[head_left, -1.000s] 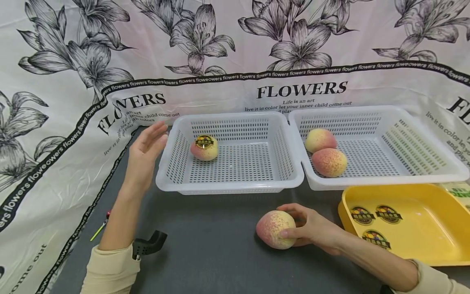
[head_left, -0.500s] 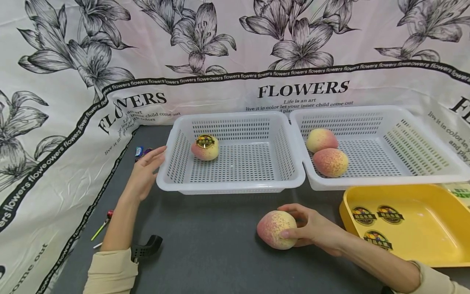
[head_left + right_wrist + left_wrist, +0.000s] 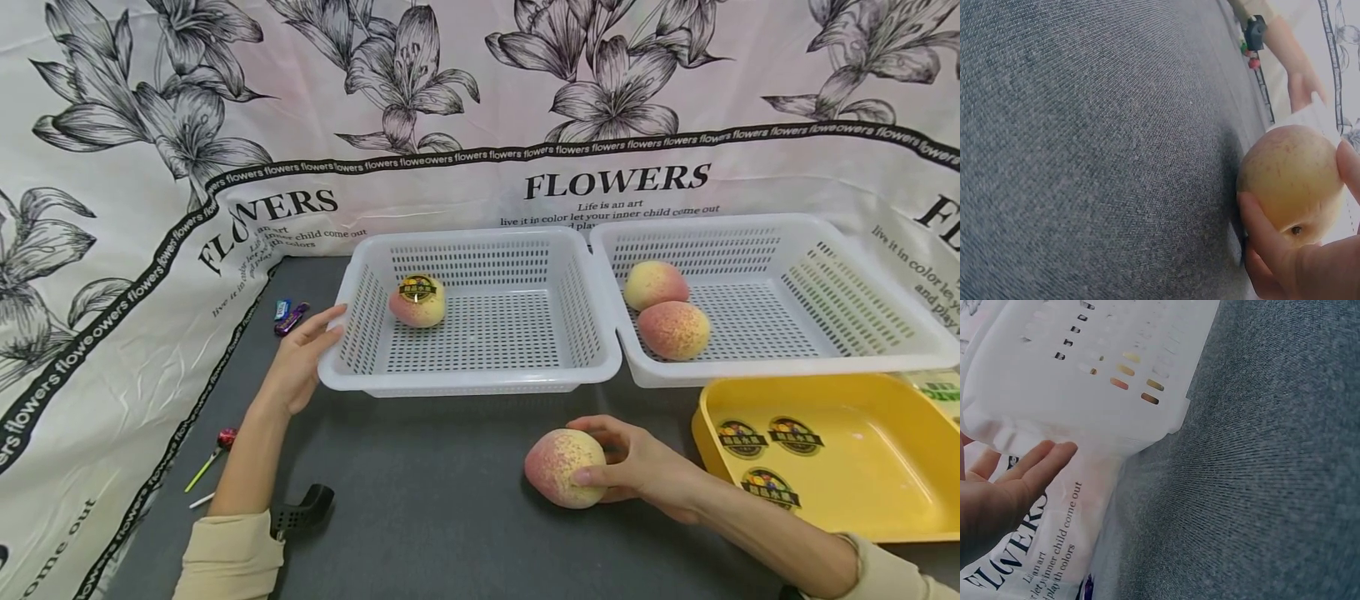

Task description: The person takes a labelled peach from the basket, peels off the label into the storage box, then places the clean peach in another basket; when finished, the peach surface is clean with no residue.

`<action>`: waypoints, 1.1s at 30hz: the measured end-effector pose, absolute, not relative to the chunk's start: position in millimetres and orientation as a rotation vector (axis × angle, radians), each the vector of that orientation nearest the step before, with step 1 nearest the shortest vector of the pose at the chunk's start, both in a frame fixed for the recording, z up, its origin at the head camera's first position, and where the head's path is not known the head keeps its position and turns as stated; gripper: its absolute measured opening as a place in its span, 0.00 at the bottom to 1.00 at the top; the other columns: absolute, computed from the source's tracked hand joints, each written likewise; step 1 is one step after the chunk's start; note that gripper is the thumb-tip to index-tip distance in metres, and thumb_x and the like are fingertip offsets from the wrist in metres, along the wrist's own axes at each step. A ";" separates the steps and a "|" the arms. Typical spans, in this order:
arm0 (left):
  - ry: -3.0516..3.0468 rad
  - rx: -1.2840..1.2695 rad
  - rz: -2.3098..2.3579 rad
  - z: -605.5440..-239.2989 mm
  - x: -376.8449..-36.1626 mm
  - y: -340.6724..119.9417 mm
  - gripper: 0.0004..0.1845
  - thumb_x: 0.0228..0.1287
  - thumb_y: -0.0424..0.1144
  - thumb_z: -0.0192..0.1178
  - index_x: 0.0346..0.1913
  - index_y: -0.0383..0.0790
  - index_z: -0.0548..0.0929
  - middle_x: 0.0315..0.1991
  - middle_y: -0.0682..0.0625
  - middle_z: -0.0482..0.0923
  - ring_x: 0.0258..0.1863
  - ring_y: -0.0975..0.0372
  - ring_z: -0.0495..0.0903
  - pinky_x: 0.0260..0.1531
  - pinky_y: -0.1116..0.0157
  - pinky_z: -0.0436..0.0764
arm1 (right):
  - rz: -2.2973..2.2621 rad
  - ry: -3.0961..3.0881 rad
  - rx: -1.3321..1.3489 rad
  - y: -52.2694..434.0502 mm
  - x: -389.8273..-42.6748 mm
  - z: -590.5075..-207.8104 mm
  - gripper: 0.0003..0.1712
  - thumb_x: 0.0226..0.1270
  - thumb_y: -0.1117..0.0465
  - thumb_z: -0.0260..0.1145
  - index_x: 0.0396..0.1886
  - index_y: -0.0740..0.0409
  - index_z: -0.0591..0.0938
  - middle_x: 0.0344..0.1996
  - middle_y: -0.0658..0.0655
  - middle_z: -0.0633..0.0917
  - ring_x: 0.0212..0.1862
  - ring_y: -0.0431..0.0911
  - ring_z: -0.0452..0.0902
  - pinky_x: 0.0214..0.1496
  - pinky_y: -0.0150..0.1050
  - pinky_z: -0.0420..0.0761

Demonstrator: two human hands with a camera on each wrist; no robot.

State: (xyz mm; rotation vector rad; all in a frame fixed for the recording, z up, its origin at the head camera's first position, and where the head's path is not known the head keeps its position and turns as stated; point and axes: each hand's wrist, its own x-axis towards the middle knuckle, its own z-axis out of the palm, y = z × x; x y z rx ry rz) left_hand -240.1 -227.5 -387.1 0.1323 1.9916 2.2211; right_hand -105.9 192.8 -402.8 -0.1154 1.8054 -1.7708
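From the head view, the right hand [image 3: 637, 471] curls round a peach [image 3: 565, 467] resting on the grey surface [image 3: 435, 500], while the left hand [image 3: 300, 358], fingers straight, touches the left basket [image 3: 352, 333]. The left wrist view shows flat fingers [image 3: 1047, 459] at the basket's rim. The right wrist view shows the thumb and fingers wrapped round the peach.

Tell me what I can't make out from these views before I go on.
- Sticker text on the peach in the left basket, head view: too small to read.
- Far side of the peach under the right hand, head view: hidden by the fingers.
- Left hand, left wrist view: cut off by the edge; contact with the basket unclear.
- Small wrappers, head view: too small to identify.
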 end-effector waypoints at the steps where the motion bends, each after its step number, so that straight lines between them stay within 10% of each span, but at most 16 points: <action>1: 1.986 0.137 2.226 -387.5 -240.1 -227.6 0.24 0.71 0.40 0.55 0.69 0.44 0.69 0.54 0.51 0.73 0.47 0.63 0.78 0.38 0.68 0.79 | -1.771 1.807 -0.116 193.0 -105.8 -402.9 0.38 0.62 0.62 0.69 0.66 0.66 0.62 0.55 0.66 0.70 0.49 0.54 0.73 0.47 0.51 0.79; 33: 1.905 0.130 2.260 -386.8 -238.3 -227.4 0.25 0.70 0.40 0.56 0.68 0.45 0.69 0.50 0.53 0.77 0.44 0.62 0.80 0.37 0.67 0.80 | -1.900 2.022 -0.210 294.9 -143.8 -302.1 0.29 0.72 0.69 0.54 0.69 0.48 0.62 0.62 0.60 0.60 0.52 0.50 0.73 0.47 0.44 0.79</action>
